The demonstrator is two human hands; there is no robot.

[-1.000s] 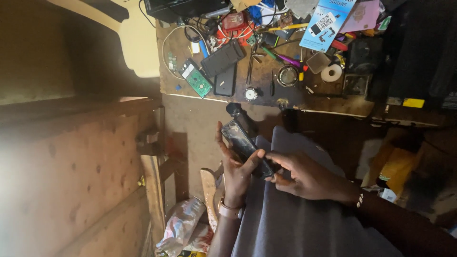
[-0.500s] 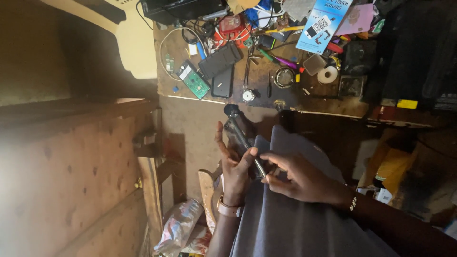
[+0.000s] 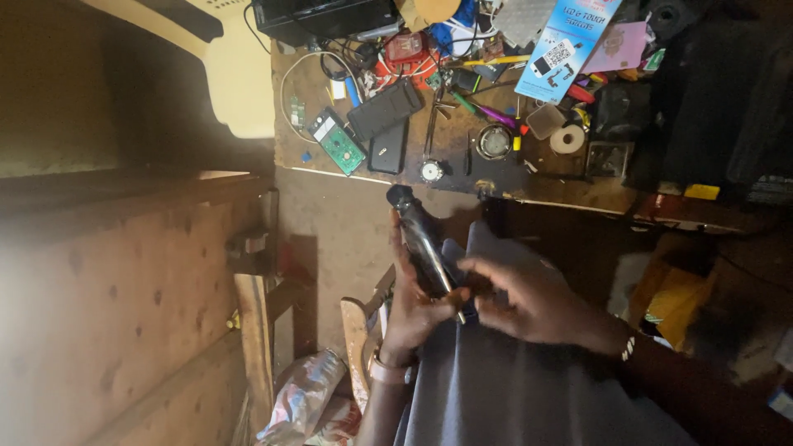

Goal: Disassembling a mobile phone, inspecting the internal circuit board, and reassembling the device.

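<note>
My left hand (image 3: 410, 312), with a watch on its wrist, is closed around a long black handheld device (image 3: 420, 239) held over my lap, its rounded end pointing toward the workbench. Next to it, my right hand (image 3: 529, 304), with a beaded bracelet at the wrist, pinches a thin metal tool (image 3: 451, 291) whose shaft lies against the device's lower end. Grey trousers (image 3: 512, 388) lie under both hands. Which part of the device the tool tip touches is hidden by my fingers.
A cluttered wooden workbench (image 3: 347, 169) lies ahead, with a green circuit board (image 3: 339, 144), black phones (image 3: 387, 116), cables, a tape roll (image 3: 567, 139) and a blue box (image 3: 562, 45). A wooden plank wall (image 3: 124, 314) is at the left, and a crumpled plastic bag (image 3: 301, 400) lies on the floor.
The device has turned from flatter to edge-on in my left hand. My right hand has shifted slightly along its lower end with the tool. The view has drifted a little.
</note>
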